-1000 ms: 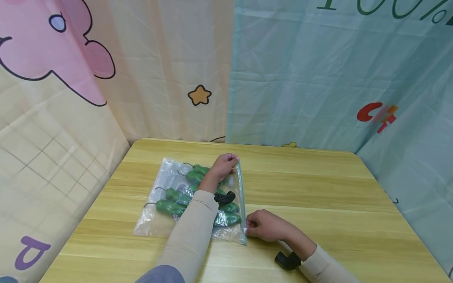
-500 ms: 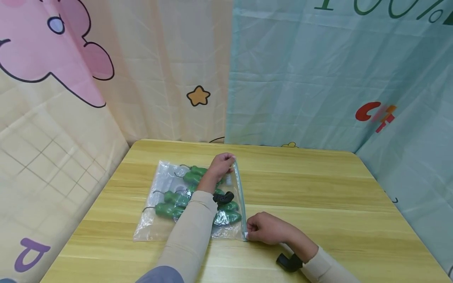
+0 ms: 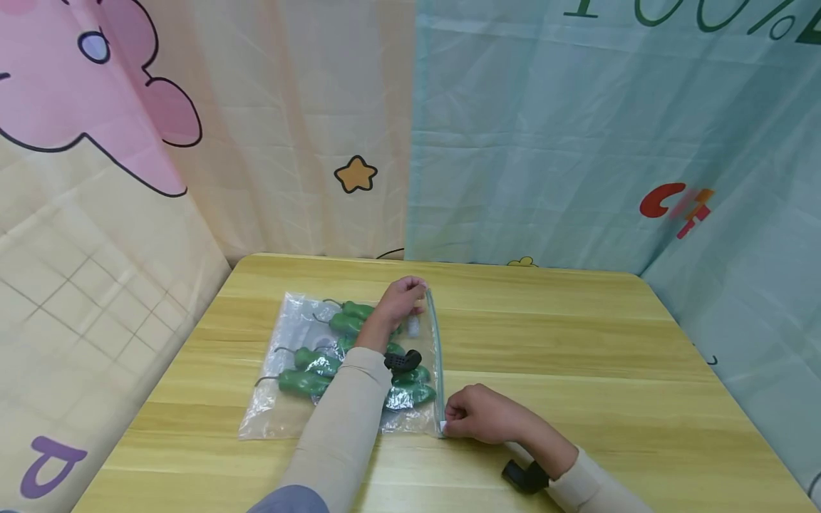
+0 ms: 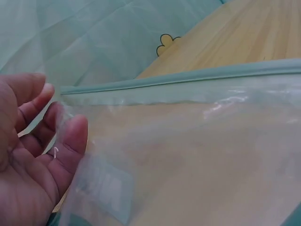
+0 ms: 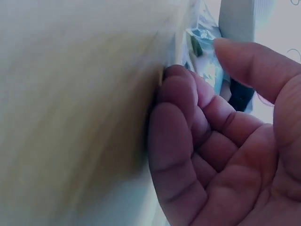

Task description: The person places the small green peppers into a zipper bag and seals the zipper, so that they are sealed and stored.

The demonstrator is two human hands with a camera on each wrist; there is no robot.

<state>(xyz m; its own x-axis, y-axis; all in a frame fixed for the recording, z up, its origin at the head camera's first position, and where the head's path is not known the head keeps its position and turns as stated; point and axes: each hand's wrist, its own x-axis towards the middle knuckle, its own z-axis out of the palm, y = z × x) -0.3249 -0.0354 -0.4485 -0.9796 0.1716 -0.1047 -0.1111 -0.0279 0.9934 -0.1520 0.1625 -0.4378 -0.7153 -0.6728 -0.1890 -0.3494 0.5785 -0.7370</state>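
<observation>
A clear zip bag (image 3: 276, 417) lies flat on the wooden table, several green peppers (image 3: 304, 382) inside it with their stems pointing left. Its greenish seal strip (image 3: 437, 349) runs along the right side. At the far end of that strip, my left hand (image 3: 400, 299) pinches the bag's corner between thumb and fingers. The left wrist view shows this hand (image 4: 37, 155) beside the strip and a whitish label (image 4: 108, 188). My right hand (image 3: 484, 413), fingers curled, holds the white slider (image 3: 442, 425) at the near end. In the right wrist view its fingers (image 5: 171, 136) hide the slider.
The left forearm (image 3: 349, 406) crosses over the bag and covers some peppers. Printed curtains (image 3: 545, 142) hang behind the table (image 3: 564, 335) and along both sides. Black camera mounts sit at the left wrist (image 3: 404, 360) and right wrist (image 3: 526, 476).
The bag has shifted slightly left and toward me, its seal strip now a little straighter. Both hands keep their places at the strip's two ends. The head view has turned slightly right.
</observation>
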